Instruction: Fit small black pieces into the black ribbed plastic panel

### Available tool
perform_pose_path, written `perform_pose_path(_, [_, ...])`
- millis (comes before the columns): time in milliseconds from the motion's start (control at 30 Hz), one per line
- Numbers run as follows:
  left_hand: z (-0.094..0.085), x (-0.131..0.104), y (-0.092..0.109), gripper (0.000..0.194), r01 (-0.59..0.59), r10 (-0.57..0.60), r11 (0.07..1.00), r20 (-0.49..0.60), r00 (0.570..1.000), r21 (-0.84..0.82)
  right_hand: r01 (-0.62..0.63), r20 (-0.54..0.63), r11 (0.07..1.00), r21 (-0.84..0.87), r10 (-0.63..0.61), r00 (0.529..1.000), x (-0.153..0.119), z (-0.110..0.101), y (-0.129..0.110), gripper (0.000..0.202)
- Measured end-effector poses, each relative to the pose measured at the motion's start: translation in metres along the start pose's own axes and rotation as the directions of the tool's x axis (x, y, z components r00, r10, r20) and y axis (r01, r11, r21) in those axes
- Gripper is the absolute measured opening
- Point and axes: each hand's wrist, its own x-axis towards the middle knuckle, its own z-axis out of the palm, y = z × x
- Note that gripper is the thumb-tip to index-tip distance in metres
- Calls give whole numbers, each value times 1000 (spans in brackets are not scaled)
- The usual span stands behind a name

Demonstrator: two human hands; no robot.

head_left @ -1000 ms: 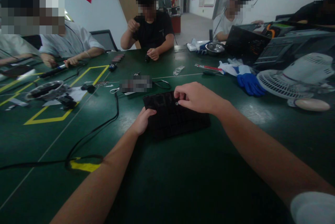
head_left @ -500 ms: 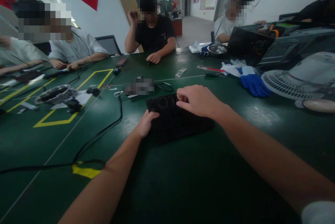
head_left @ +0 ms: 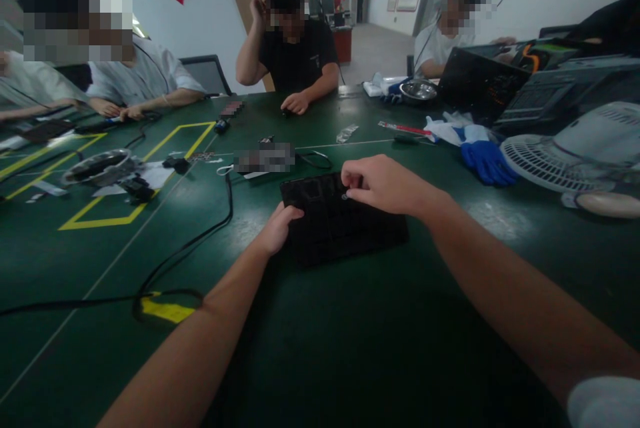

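A flat, black rectangular panel (head_left: 325, 235) with raised ribs and recesses lies on the green table in front of me. My left hand (head_left: 280, 227) grips its left edge, thumb on top and the other fingers mostly hidden beneath. Over the panel's far right part is my right hand (head_left: 383, 183), its fingers curled and thumb and forefinger pinched together. A tiny shiny piece (head_left: 345, 196) shows at those fingertips, too small to name. My right hand and wrist cover part of the panel.
Beyond the panel sits a pixelated box-like item (head_left: 265, 159) with a black cable (head_left: 200, 245). Blue gloves (head_left: 487, 160) and a white fan (head_left: 565, 148) lie to the right. A metal bowl (head_left: 417, 91) stands farther back. Several people sit around the table.
My right hand has shifted slightly to the right over the panel, and a tiny shiny piece now shows at its fingertips. My left hand keeps its grip on the panel's edge.
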Motion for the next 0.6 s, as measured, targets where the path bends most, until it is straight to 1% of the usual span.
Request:
perform_pose_path(67, [0,0,1,45,57,-55,994,28,998,-97,-2,11,1000,0,2,1000,0,0,1,11])
perform_pose_path(133, [1,0,2,45,87,-82,986,39,996,-144,-2,17,1000,-7,2,1000,0,0,1,12])
perform_pose_path(333, [1,0,0,46,95,-93,985,17,995,-144,-4,4,999,-38,4,1000,-1,0,-4,13])
perform_pose_path(467, [1,2,-1,48,80,-79,988,16,997,-131,-34,-18,995,-94,33,999,-1,1,-8,13])
perform_pose_path(600, [1,1,2,49,83,-82,984,16,997,-160,-69,-57,987,-142,61,996,-1,4,-12,12])
